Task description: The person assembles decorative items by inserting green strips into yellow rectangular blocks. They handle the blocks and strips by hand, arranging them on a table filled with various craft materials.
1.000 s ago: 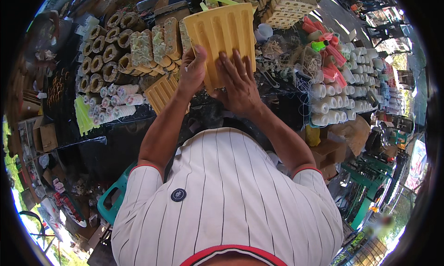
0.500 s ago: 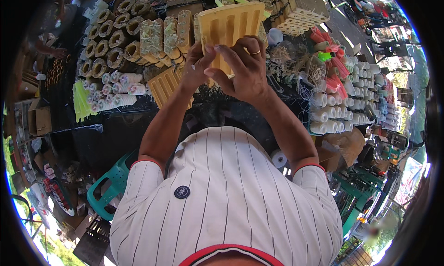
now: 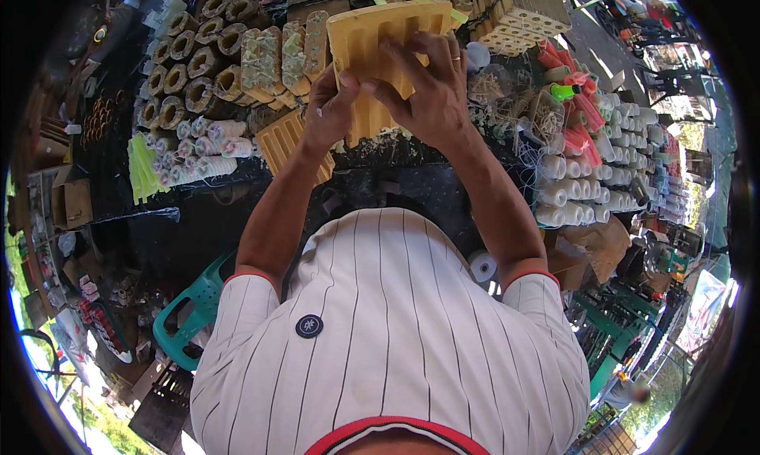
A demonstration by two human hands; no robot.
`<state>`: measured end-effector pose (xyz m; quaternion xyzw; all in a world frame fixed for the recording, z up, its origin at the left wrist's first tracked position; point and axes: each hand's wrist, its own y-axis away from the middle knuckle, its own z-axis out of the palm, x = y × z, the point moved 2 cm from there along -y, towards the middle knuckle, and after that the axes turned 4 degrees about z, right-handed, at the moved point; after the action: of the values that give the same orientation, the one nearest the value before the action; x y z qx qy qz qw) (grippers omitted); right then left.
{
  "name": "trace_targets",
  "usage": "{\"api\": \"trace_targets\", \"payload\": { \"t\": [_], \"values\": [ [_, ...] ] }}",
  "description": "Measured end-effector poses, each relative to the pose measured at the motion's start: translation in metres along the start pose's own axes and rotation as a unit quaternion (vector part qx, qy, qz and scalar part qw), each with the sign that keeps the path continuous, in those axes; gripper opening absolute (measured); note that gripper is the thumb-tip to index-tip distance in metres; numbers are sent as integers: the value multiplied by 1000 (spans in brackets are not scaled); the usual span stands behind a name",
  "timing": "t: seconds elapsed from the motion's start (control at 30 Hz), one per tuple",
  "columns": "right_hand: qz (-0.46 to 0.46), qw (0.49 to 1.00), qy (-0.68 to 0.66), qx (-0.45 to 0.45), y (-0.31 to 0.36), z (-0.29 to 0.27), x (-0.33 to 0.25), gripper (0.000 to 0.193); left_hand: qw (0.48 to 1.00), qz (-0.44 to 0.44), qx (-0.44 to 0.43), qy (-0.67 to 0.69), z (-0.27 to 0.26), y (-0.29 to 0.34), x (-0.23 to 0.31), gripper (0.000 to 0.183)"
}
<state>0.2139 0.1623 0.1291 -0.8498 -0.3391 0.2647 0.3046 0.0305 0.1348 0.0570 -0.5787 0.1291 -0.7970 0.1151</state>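
Observation:
In front of me a yellow, slightly curved slab with parallel grooves, which looks like half of a mould, is tilted up over the table. My left hand grips its left edge, the thumb lying on the grooved face. My right hand lies across that face with fingers apart, the fingertips touching the grooves and the thumb pointing left. A second yellow grooved slab leans at the table's near edge, below my left hand and partly behind my forearm.
Tied yellow mould blocks and brown hollow tubes crowd the left. White-wrapped rolls and pale green strips lie nearer. White cylinders, pink bundles and a bright green bottle stand right. A green chair is below.
My right hand has shifted right and up along the grooves, its fingers now more stretched. The slab in my left hand has moved slightly left.

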Motion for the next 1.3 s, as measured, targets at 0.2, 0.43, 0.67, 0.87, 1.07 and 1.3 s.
{"api": "trace_targets", "payload": {
  "t": [0.2,0.43,0.67,0.87,1.07,1.3],
  "values": [
    [20,1000,-10,9,-3,-2,-5,70,1000,-12,17,12,1,-5,2,51],
    [-32,917,49,-395,107,13,-23,61,996,-2,90,17,-16,-21,2,41],
    [-9,996,-83,-36,10,12,-59,44,997,-13,26,77,-27,-24,9,55],
    [23,971,-76,-224,81,21,-43,53,995,20,38,86,-37,-31,4,60],
    [26,994,-79,-72,26,18,-55,73,997,-6,44,60,-35,-13,14,58],
    [108,905,-160,-379,158,21,-29,61,997,26,67,3,-52,-20,13,53]
  ]
}}
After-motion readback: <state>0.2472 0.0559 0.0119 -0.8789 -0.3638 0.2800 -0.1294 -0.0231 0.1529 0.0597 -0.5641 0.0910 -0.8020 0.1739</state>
